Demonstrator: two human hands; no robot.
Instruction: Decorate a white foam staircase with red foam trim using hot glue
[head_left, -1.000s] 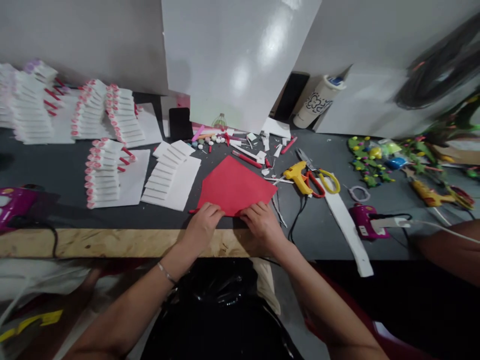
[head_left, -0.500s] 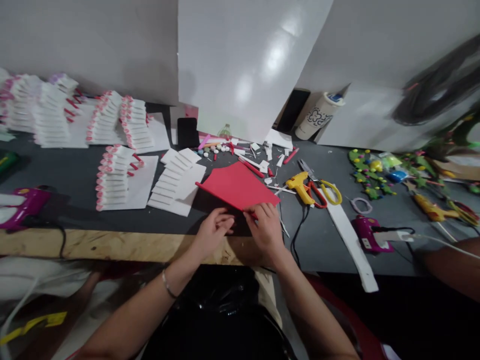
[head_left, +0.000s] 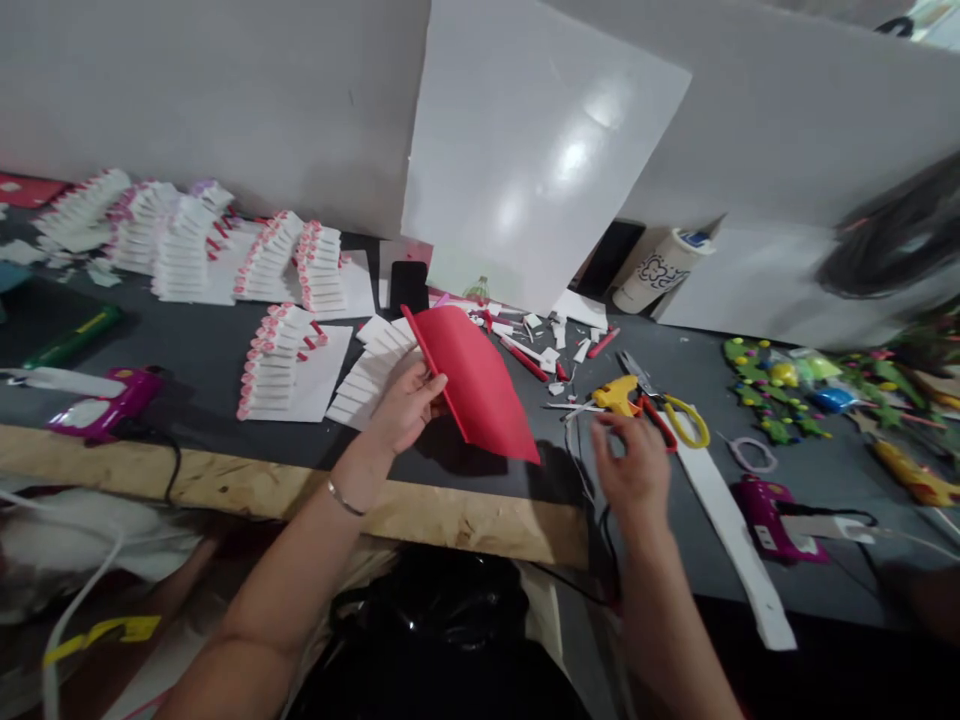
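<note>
Cup (head_left: 654, 272) with a dark flower-like print is standing at the back of the bench (head_left: 199, 370), showing something blue at its top; its walls are hiding whatever is inside. Left hand (head_left: 409, 405) is closing thumb and fingers on the thick, rolled-looking edge of a red sheet (head_left: 476, 385), which is tilting and bowing above the front of the bench, between the two hands. Right hand (head_left: 636, 465) is hovering with fingers half curled and thumb well apart, gripping nothing visible, right by the yellow glue gun (head_left: 616, 393); cannot tell whether fingertips are touching it. Scissors (head_left: 646, 385) are lying just beside the gun, their yellow handle overlapping a long white strip (head_left: 731, 530). Red and white scraps (head_left: 551, 358) are littering the area behind the sheet. Fanned white pieces (head_left: 367, 375) are lying partly behind the left hand.
</note>
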